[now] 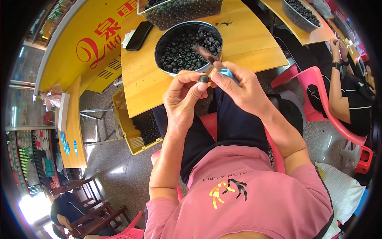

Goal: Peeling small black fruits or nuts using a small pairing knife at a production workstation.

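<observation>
While the left hand [184,95] is pinching a dark round nut or fruit [203,79] between thumb and fingertips, the right hand [238,84] is grasping a blue-handled tool [227,73]. The round piece is hovering above the front edge of the tabletop [254,51], just on the person's side of the metal basin [187,26], which is holding many similar pieces. From the right hand, the piece is lying directly to the left, beside the right thumb tip; whether they are touching, the view is not showing. Being round, it is presenting no clear long axis, whereas the blue handle is slanting down toward the right. A brownish smear [205,52] is crossing the basin's near right rim, too blurred to identify. By the tabletop's left edge, a black phone [139,36] is resting.
</observation>
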